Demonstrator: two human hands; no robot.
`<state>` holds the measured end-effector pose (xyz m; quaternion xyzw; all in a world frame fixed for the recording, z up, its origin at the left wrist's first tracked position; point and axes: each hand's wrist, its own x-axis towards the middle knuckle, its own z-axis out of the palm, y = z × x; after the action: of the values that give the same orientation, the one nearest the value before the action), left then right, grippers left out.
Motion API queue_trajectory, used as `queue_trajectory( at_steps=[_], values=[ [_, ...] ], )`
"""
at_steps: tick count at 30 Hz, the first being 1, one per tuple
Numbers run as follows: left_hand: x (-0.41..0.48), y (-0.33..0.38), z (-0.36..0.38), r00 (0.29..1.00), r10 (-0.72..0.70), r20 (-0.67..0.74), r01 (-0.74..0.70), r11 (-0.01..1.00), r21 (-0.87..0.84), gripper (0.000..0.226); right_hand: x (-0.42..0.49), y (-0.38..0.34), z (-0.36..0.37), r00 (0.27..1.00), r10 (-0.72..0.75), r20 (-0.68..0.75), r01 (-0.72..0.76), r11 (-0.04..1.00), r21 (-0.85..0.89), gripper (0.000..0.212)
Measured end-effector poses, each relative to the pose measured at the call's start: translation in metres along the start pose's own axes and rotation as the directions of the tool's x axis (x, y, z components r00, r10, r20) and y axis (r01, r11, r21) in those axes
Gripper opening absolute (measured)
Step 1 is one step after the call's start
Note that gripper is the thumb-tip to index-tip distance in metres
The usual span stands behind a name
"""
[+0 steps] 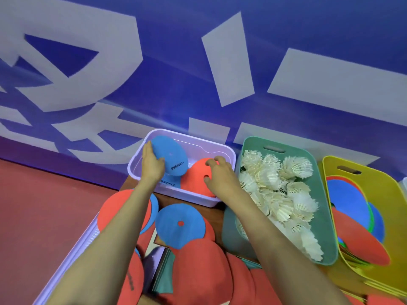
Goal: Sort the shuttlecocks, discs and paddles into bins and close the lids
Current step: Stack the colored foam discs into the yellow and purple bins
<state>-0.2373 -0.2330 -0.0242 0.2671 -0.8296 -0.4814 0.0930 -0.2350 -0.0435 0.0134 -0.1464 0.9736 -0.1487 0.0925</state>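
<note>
A lilac bin [222, 150] stands in the middle. My left hand [152, 165] grips a blue disc [170, 156] tilted over the bin's left side. My right hand [217, 176] pinches a red disc [196, 178] lying inside the bin, with fingers in its holes. Another blue disc [168, 183] lies under them. A green bin [323, 219] to the right is heaped with white shuttlecocks [279, 194]. A yellow bin [385, 190] at far right holds blue and red paddles [350, 205]. Loose red and blue discs [179, 225] lie in front of the lilac bin.
A lilac lid [72, 256] lies at the lower left beside the loose discs. Behind the bins rises a blue wall banner [176, 62] with large white shapes. Red floor [44, 205] stretches to the left. Flat green and yellow lids lie under the near discs and the yellow bin.
</note>
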Motion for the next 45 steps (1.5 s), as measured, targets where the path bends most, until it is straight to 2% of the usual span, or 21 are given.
queue_trajectory(
  at_steps=[2,3,5,11,14,17,21,23,26,28,31,33,36,39,43,45],
  values=[
    [0.002,-0.004,0.004,0.998,-0.058,0.036,0.053,0.991,0.119,0.077,-0.007,-0.001,-0.002,0.998,-0.052,-0.036,0.053,0.998,0.020,0.046],
    [-0.002,-0.004,0.006,0.999,-0.037,0.021,0.034,0.987,0.159,0.077,-0.011,-0.001,-0.004,0.995,-0.077,-0.056,0.079,0.996,0.031,0.045],
    [-0.018,-0.003,0.005,0.996,0.089,-0.011,-0.085,0.980,0.182,0.069,-0.021,0.000,-0.007,0.989,-0.116,-0.089,0.122,0.991,0.058,0.041],
    [-0.103,-0.013,0.001,0.962,0.249,-0.117,-0.243,0.968,0.057,0.040,-0.062,-0.001,-0.009,0.945,-0.257,-0.200,0.286,0.949,0.131,0.033],
    [-0.150,-0.031,0.002,0.955,0.285,-0.088,-0.283,0.959,0.031,0.036,-0.091,0.001,0.002,0.923,-0.332,-0.196,0.364,0.918,0.156,0.031],
    [-0.191,-0.058,0.002,0.977,0.207,-0.046,-0.204,0.976,0.072,0.036,-0.121,0.006,0.023,0.922,-0.372,-0.110,0.387,0.900,0.202,0.031],
    [-0.221,-0.107,-0.010,0.995,0.050,-0.087,-0.031,0.977,0.211,0.034,-0.137,0.005,0.060,0.919,-0.365,0.151,0.341,0.926,0.165,0.045],
    [-0.229,-0.127,-0.018,0.992,-0.060,-0.113,0.089,0.960,0.264,0.038,-0.135,0.000,0.081,0.909,-0.343,0.235,0.315,0.937,0.152,0.050],
    [-0.235,-0.147,-0.030,0.961,-0.183,-0.207,0.235,0.935,0.265,0.050,-0.131,-0.017,0.110,0.904,-0.328,0.275,0.284,0.940,0.186,0.051],
    [-0.234,-0.159,-0.040,0.919,-0.277,-0.281,0.339,0.918,0.204,0.054,-0.131,-0.034,0.127,0.894,-0.348,0.282,0.295,0.931,0.215,0.049],
    [-0.232,-0.174,-0.051,0.865,-0.390,-0.316,0.442,0.890,0.110,0.046,-0.131,-0.061,0.147,0.888,-0.359,0.289,0.289,0.922,0.257,0.043],
    [-0.231,-0.180,-0.053,0.859,-0.410,-0.305,0.456,0.885,0.093,0.046,-0.130,-0.075,0.161,0.897,-0.330,0.294,0.242,0.923,0.300,0.043],
    [-0.231,-0.183,-0.055,0.867,-0.407,-0.289,0.443,0.894,0.071,0.053,-0.124,-0.092,0.179,0.932,-0.215,0.292,0.086,0.913,0.398,0.041],
    [-0.234,-0.181,-0.057,0.873,-0.393,-0.289,0.423,0.905,0.045,0.044,-0.114,-0.101,0.192,0.950,-0.121,0.287,-0.016,0.901,0.434,0.031],
    [-0.235,-0.180,-0.059,0.882,-0.384,-0.273,0.415,0.907,0.064,0.044,-0.110,-0.105,0.194,0.957,-0.108,0.269,-0.041,0.868,0.495,0.025],
    [-0.235,-0.179,-0.059,0.884,-0.383,-0.266,0.415,0.907,0.072,0.046,-0.113,-0.108,0.188,0.967,-0.131,0.216,-0.008,0.839,0.544,0.023]
  ],
)
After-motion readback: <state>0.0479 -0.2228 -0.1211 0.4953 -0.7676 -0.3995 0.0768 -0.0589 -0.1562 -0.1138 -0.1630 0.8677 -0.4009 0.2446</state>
